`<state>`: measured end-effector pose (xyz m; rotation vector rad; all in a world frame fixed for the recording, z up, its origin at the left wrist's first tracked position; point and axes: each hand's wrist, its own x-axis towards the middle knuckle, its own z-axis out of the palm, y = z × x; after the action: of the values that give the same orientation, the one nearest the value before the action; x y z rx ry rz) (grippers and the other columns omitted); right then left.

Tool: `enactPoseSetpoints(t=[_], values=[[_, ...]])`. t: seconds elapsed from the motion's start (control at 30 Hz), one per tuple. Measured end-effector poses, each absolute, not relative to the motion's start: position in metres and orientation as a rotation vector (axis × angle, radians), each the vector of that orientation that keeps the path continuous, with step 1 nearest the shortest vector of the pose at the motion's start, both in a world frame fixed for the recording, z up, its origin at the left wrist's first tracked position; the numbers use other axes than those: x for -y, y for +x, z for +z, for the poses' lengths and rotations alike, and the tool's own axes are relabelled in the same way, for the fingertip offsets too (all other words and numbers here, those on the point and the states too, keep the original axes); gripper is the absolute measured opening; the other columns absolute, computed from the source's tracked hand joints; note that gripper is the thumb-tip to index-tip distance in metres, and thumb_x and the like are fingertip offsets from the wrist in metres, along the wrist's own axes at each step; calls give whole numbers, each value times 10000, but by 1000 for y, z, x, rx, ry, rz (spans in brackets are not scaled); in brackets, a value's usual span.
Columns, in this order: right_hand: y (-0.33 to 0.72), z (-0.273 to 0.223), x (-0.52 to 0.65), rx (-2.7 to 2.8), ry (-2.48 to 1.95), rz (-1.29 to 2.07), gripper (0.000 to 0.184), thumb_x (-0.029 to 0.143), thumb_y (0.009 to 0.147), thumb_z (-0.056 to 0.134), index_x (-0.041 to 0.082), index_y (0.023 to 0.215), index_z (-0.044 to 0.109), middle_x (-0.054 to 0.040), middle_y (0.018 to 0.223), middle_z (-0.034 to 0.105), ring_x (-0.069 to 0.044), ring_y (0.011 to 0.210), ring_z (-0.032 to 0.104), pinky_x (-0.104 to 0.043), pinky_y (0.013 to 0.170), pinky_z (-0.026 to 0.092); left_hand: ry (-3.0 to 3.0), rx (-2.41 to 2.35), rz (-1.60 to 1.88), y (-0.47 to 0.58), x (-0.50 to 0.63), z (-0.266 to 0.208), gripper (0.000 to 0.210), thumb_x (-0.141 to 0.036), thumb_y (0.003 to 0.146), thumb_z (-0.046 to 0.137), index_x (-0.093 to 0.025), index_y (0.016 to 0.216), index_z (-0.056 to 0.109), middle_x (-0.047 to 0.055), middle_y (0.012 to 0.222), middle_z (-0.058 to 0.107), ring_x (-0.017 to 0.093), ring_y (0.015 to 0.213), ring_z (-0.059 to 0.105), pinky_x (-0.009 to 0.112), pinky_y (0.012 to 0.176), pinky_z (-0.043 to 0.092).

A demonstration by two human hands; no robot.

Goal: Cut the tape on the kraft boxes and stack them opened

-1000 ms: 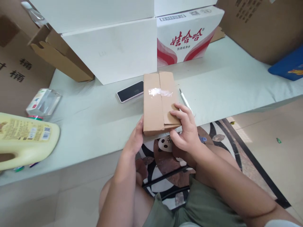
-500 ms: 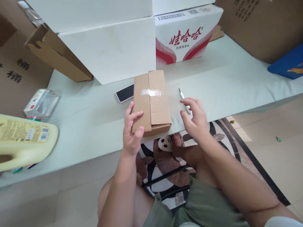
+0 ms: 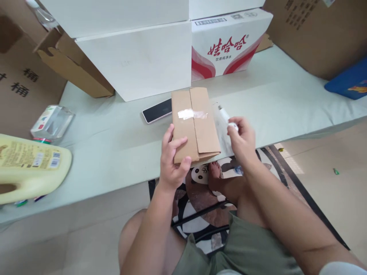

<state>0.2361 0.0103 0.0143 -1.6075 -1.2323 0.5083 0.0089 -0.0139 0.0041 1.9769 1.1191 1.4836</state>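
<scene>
A small brown cardboard box (image 3: 205, 131) with clear tape across its middle seam is at the front of the covered table. My left hand (image 3: 174, 160) grips its near left corner, the thumb at the near edge and the fingers along the side and top. Just right of the box, my right hand (image 3: 243, 139) is closed on the handle of a slim, pale craft knife (image 3: 225, 114), its tip pointing away from me. The knife is slightly blurred. A dark-screened phone (image 3: 156, 110) lies behind the box on its left, partly covered by it.
White cartons (image 3: 137, 65) and a red-and-white carton (image 3: 229, 46) stand at the back. On the left are a clear bottle (image 3: 56, 122) lying down and a yellow jug (image 3: 34, 168). A blue package (image 3: 348, 82) sits far right. The table's front edge runs close below the box.
My right hand has closed on the craft knife and raised it from the table. My left hand has shifted the box to the right and turned it slightly.
</scene>
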Motion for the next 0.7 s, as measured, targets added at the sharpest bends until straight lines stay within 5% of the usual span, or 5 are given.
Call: enactPoseSetpoints(t=[0.17,0.37,0.47,0.57,0.7], values=[[223,11,10,1148,-1208,234,247,408,887,644,268,1046,516,11,850,529,-147,688,554,-311,641,486,2049,-1169,1481,18,19,3,443,-595,982,537,-249,1241,637,154,1614,444,361,1524,412,612,1221,357],[212,27,22,1229,-1088,171,308,390,1020,360,291,1213,579,-37,875,580,-196,705,610,-418,688,556,2041,-1117,1505,18,19,5,402,-540,994,559,-241,1254,628,167,1622,427,366,1519,421,599,1224,351],[203,40,25,1312,-1030,198,314,475,1011,476,296,1249,577,-30,865,608,-195,718,618,-400,675,560,2038,-1119,1486,17,18,6,410,-552,989,566,-249,1257,628,164,1630,417,370,1519,419,605,1229,337],[193,49,32,1357,-1054,157,227,427,948,670,299,1118,593,19,768,574,-149,612,559,-324,566,506,2024,-1172,1459,15,17,6,472,-629,970,547,-254,1242,639,159,1614,437,374,1523,410,608,1234,327],[187,57,40,1378,-1181,-48,122,391,995,618,272,967,624,16,730,603,-118,530,524,-295,482,439,2017,-1206,1452,15,18,6,523,-672,958,536,-240,1229,652,172,1595,455,385,1521,411,591,1225,344]])
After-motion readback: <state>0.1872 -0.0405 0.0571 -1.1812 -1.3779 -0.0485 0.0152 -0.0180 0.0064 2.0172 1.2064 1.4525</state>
